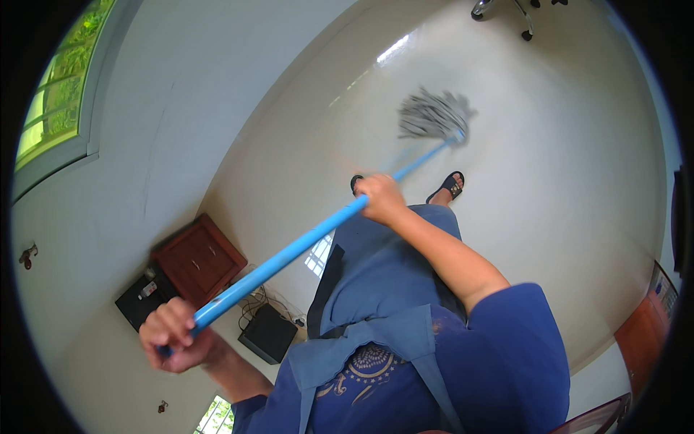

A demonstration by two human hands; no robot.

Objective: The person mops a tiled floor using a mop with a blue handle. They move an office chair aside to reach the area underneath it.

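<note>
A string mop with a blue handle (293,250) runs slantwise in front of my body. My left hand (174,336) is wrapped around the upper end of the handle, at lower left. Farther down the shaft, my right hand (381,198) grips it in front of my knees. The grey mop head (435,115) rests on the pale glossy floor (520,163) beyond my feet, its strands spread to the left and slightly blurred. A black sandal (451,185) shows on my right foot; the other sandal is partly hidden behind my right hand.
A reddish-brown wooden cabinet (200,259) stands by the left wall, with a black box (269,333) and loose cables (259,301) beside it. Chair casters (526,35) show at the top. A wooden piece of furniture (642,339) is at lower right. A barred window (57,92) sits upper left.
</note>
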